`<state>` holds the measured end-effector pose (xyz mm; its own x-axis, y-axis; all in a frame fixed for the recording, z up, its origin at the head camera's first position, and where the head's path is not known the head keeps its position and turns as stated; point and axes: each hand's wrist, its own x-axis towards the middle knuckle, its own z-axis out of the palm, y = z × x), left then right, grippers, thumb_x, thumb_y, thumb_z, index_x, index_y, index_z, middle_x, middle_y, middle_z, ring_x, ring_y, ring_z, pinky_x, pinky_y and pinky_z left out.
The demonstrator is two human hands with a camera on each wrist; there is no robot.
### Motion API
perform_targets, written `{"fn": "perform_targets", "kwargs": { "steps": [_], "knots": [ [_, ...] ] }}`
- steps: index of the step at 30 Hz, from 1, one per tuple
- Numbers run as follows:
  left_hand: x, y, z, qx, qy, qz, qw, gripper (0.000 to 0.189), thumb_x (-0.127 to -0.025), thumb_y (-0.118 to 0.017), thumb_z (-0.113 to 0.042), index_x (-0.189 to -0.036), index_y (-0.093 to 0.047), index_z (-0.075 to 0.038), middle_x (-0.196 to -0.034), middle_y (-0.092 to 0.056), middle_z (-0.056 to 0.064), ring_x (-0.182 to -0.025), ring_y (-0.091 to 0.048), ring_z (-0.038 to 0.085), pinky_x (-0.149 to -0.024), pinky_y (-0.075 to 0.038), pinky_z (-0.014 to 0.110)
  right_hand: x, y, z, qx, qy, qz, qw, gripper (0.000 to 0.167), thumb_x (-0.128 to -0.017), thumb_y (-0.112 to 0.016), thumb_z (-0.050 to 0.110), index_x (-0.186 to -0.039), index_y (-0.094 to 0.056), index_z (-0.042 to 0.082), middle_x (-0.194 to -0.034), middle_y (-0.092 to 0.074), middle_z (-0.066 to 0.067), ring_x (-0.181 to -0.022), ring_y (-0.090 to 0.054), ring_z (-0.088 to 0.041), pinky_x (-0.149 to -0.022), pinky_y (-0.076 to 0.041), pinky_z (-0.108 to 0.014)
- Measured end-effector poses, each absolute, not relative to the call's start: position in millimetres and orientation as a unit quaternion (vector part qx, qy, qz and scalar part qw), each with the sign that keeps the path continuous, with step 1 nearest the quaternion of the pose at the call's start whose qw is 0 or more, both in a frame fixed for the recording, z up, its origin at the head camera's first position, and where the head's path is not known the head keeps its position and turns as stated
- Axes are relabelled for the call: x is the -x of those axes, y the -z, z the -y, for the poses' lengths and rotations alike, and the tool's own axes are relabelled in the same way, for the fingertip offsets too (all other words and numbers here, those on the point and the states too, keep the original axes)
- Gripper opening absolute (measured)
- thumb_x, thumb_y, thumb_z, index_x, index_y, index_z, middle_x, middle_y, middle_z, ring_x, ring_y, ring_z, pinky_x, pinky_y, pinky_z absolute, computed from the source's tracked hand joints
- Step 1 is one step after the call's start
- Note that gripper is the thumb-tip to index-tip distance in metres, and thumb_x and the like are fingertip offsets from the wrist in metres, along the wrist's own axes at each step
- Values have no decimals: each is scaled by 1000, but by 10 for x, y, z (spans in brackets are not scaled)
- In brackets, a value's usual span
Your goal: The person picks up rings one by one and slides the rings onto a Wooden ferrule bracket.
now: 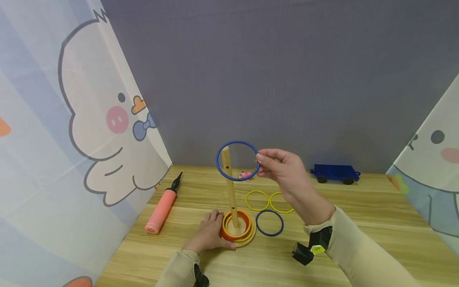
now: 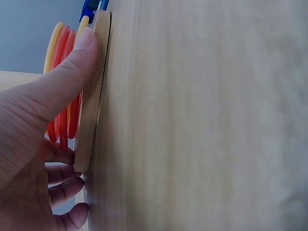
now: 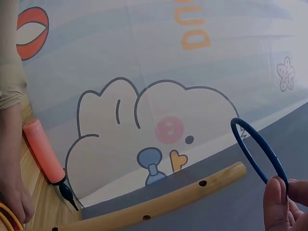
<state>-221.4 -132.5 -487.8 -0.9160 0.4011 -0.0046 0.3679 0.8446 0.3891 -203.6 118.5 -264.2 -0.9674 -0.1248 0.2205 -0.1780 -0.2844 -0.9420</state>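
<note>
My right hand (image 1: 285, 169) pinches a blue ring (image 1: 237, 142) by its edge between thumb and fingers. In the head view the ring overlaps the top of a wooden post (image 1: 231, 195); in the right wrist view the post's tip (image 3: 237, 170) lies just beside the ring. Several red and yellow rings (image 1: 226, 233) lie stacked around the foot of the post on its round wooden base (image 2: 91, 106). My left hand (image 1: 208, 233) grips that base at its left side, the thumb along the near rim and the fingers around the far side.
Right of the stand lie two yellow rings (image 1: 257, 191) and another blue ring (image 1: 269, 235). A pink hand pump (image 1: 162, 211) lies at the left. Near the back wall are a small pink figure (image 1: 245, 174) and a blue toy wagon (image 1: 334, 172). Printed cloth walls enclose both sides.
</note>
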Motion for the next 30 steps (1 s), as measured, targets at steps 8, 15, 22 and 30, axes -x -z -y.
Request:
{"fn": "perform_targets", "kwargs": {
  "steps": [8,15,22,30],
  "knots": [
    [2214,4861,1316,-201,-197,-959,41,115,-61,-81,-68,-142,-42,3,-134,-40,16,-124,-35,36,-95,-36,57,2120,2681,-1043,-113,-798,591,19,22,-93,-66,10,-109,-63,-4,-78,-68,-3,-67,-66,-13,-69,-56,-29],
    [2219,4869,1323,-198,-197,-959,44,115,-61,-81,-68,-142,-42,3,-134,-40,17,-124,-35,36,-95,-36,58,2171,2800,-1013,-106,-795,598,5,30,-94,-65,10,-116,-59,-10,-77,-69,-4,-66,-67,-14,-69,-56,-30],
    [2216,4864,1323,-198,-195,-960,42,115,-60,-80,-69,-142,-42,3,-134,-40,17,-124,-35,36,-95,-36,58,2195,2994,-1031,-64,-782,619,-19,29,-94,-66,9,-116,-60,-9,-78,-67,-3,-67,-65,-12,-69,-56,-30],
    [2219,4881,1321,-203,-191,-960,37,115,-60,-80,-70,-141,-43,3,-134,-41,16,-121,-37,35,-95,-37,56,2237,3353,-1066,-33,-777,626,-50,29,-94,-64,6,-117,-59,-11,-79,-67,-4,-66,-65,-12,-67,-56,-28]
  ]
}}
